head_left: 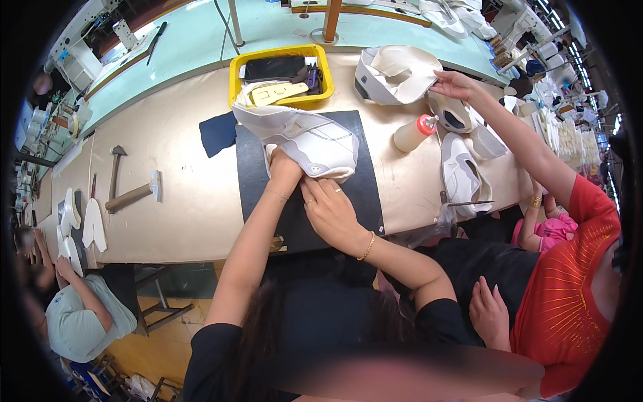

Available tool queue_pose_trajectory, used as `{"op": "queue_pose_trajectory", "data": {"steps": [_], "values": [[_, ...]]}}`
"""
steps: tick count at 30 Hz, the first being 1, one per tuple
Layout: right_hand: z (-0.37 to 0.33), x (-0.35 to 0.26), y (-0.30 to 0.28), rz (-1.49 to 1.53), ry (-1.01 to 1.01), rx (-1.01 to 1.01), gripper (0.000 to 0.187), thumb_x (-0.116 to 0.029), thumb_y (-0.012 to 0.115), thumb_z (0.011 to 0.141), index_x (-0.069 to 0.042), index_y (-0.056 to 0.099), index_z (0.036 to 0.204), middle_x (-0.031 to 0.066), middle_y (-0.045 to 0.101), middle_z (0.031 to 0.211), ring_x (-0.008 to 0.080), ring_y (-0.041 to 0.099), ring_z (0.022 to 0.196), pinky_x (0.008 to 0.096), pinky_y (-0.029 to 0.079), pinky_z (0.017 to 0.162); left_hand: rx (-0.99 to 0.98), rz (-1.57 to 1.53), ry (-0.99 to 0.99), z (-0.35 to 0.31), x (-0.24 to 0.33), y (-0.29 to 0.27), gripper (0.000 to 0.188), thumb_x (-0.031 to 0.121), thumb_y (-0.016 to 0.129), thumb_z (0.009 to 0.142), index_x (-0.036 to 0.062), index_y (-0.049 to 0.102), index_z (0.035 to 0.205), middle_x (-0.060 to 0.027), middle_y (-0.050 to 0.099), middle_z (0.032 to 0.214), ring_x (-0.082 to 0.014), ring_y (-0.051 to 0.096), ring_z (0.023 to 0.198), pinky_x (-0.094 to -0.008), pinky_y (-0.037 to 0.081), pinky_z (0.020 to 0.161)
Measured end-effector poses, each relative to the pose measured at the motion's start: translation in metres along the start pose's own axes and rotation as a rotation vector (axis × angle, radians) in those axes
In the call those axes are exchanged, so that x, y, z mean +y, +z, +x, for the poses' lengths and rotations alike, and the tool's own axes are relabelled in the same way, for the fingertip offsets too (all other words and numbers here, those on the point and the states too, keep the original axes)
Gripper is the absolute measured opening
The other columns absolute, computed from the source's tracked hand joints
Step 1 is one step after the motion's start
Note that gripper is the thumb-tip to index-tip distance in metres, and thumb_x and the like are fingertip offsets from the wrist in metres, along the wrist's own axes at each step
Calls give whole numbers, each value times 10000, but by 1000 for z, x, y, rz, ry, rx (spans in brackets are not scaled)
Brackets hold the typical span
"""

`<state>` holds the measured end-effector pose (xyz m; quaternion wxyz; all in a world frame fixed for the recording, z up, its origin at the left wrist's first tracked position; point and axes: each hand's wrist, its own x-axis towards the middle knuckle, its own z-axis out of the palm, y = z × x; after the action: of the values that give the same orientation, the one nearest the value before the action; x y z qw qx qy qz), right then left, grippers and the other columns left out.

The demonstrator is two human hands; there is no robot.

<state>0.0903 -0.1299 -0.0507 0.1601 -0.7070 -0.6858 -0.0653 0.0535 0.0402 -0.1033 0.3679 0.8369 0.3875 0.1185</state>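
A white and grey shoe upper is held up above a black mat in front of me. My left hand reaches into its near opening and holds it, with the fingers mostly hidden by the fabric. Just to the right, my right hand pinches the upper's lower edge, its fingertips pressed together close to my left hand. A yellow basket with tools and flat pieces stands behind the upper. Left of the mat lies a dark blue cloth piece.
Two hammers and white cut pieces lie left. A red-topped bottle, more shoe uppers and scissors lie right. There, a co-worker in red reaches across, their hand on another upper.
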Motion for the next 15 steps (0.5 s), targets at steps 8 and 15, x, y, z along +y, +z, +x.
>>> {"op": "queue_pose_trajectory", "data": {"steps": [8,15], "values": [[-9,7,4,-191,107,-94,520,-150,567,853,95,557,1312,167,590,1140,298,540,1145,409,384,1082,-3,223,69,9,-9,8,478,340,548,917,46,627,1286,-229,622,1303,-372,605,1203,-410,501,1000],[-9,11,9,-222,136,-25,497,-117,578,843,81,557,1299,170,599,1118,299,567,1088,403,423,1018,-53,141,-92,2,5,1,483,337,600,887,79,627,1295,-239,611,1310,-417,590,1201,-433,497,1005]]}}
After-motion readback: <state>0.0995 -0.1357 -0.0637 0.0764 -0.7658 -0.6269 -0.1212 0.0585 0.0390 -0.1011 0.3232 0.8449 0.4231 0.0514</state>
